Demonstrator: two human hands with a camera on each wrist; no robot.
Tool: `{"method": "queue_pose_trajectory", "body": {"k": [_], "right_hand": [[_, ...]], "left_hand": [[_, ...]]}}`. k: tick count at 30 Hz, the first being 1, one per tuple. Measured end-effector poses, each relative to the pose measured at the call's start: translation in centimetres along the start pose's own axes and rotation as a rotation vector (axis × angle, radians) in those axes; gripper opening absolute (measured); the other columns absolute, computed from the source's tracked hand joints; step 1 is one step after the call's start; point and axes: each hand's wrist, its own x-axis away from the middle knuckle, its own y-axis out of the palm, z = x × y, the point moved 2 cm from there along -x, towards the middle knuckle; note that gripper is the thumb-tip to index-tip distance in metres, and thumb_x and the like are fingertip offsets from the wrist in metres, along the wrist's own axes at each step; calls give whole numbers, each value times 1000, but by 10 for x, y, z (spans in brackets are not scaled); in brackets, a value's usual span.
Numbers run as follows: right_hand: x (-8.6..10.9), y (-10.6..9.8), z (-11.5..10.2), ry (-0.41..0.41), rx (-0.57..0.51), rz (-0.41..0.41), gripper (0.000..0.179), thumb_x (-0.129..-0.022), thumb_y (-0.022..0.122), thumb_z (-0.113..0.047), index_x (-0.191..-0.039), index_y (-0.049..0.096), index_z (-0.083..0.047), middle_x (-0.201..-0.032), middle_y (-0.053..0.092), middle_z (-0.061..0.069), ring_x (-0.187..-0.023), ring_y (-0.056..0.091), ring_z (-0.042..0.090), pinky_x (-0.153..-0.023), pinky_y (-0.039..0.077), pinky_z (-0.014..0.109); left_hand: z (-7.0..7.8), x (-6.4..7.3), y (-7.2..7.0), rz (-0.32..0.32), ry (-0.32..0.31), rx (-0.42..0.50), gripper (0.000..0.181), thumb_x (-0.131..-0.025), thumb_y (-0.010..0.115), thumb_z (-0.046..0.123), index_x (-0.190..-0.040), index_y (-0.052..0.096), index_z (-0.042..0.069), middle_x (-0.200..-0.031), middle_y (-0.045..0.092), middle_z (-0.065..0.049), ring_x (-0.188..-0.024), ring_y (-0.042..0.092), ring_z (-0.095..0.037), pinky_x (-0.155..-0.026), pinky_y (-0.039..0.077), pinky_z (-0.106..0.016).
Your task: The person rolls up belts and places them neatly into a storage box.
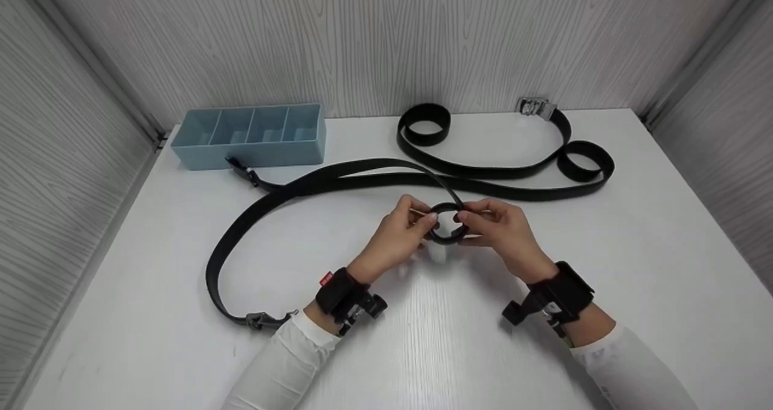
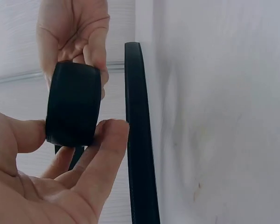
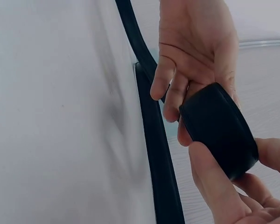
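Both hands hold the rolled end of a black belt (image 1: 447, 240), a small ring of strap raised above the table. The left hand (image 1: 395, 232) pinches its left side between thumb and fingers. On the opposite side, the right hand (image 1: 504, 232) pinches it the same way. In the left wrist view the coil (image 2: 73, 105) shows its flat outer band; the right wrist view shows the coil (image 3: 219, 130) tilted between the hands. From the roll the strap arcs left and curves round to a buckle (image 1: 256, 320) beside the left forearm.
Behind the hands, a second belt (image 1: 513, 191) stretches across with its right end curled. A third belt (image 1: 483, 171), one end coiled, leads to a silver buckle (image 1: 534, 106) near the back wall. A blue four-compartment box (image 1: 253, 154) stands at the back left.
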Motion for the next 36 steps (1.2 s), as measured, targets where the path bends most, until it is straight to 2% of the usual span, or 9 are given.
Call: {"method": "queue_pose_trajectory", "body": {"k": [3, 7, 12, 18, 23, 28, 32, 36], "right_hand": [[0, 1, -1, -3, 6, -17, 30, -99, 72, -7, -122, 60, 7, -117, 70, 22, -105, 72, 34, -86, 61, 46], [1, 2, -2, 9, 62, -63, 36, -98, 73, -8, -127, 58, 5, -123, 68, 29, -109, 71, 38, -87, 61, 46], [1, 2, -3, 15, 165, -92, 44, -96, 76, -12, -134, 60, 5, -124, 67, 32, -101, 73, 29, -85, 62, 43], [2, 3, -3, 4, 197, -102, 36, -95, 77, -9, -124, 65, 8, -120, 70, 28, -98, 72, 27, -82, 62, 42], [1, 3, -1, -12, 150, -82, 29, -96, 74, -4, -122, 67, 9, -116, 72, 22, -92, 73, 24, -81, 62, 43], [-1, 1, 1, -56, 70, -9, 28, -96, 72, 0, -122, 67, 12, -114, 73, 18, -96, 74, 34, -81, 62, 45], [-1, 1, 1, -71, -7, 34, 30, -97, 71, 1, -124, 65, 12, -112, 73, 20, -97, 74, 31, -84, 61, 47], [0, 2, 0, -54, -5, 8, 36, -97, 72, -2, -131, 63, 7, -118, 71, 24, -99, 74, 29, -86, 61, 48]], "left_hand": [[0, 1, -2, -35, 9, 28, 17, -108, 58, 17, -119, 52, 4, -114, 70, -14, -104, 70, -28, -84, 61, -41], [-1, 1, -6, -53, 27, 3, 10, -108, 58, 12, -111, 55, 3, -108, 70, -14, -104, 69, -27, -85, 60, -44], [-2, -1, -8, -57, 52, -87, 7, -106, 60, 11, -109, 61, 4, -105, 71, -11, -94, 67, -18, -80, 57, -34], [-5, -2, -7, -74, 62, -116, 9, -106, 60, 11, -108, 63, 3, -106, 73, -15, -86, 65, -14, -72, 53, -26], [-4, -4, -4, -46, 21, -74, 13, -106, 61, 15, -109, 64, 3, -107, 73, -17, -83, 63, -12, -71, 55, -28], [-2, -3, -1, 14, -33, 81, 20, -106, 63, 21, -109, 58, 2, -111, 72, -14, -88, 67, -17, -77, 61, -36], [0, -2, -1, 14, -3, 175, 19, -106, 64, 15, -114, 55, 0, -114, 68, -17, -99, 68, -26, -81, 62, -37], [0, -1, -4, 6, 37, 152, 13, -105, 62, 7, -114, 57, 0, -114, 70, -19, -100, 68, -28, -81, 62, -38]]}}
